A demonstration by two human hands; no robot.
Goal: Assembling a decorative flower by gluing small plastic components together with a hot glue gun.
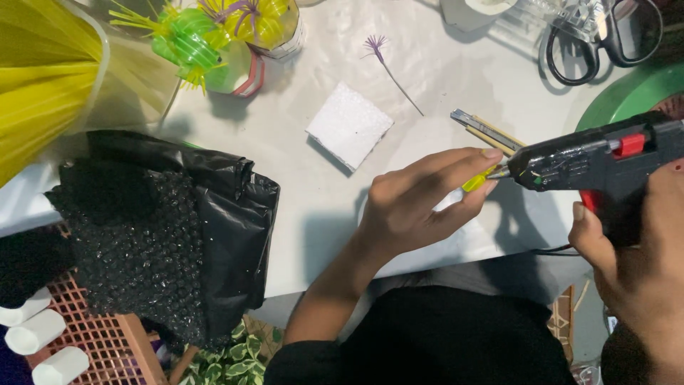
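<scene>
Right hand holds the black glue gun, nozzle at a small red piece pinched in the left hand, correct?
Not quite: in the head view the piece pinched in the left hand is yellow, not red. The right hand does hold the black glue gun, nozzle at it.

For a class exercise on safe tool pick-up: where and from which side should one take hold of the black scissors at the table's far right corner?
Take the scissors by the black finger loops, coming from the near side, as a judgement. The big loops lie flat and open toward the person, while the blades point away under clear plastic pieces. The right hand holding the glue gun sits closest.
</scene>
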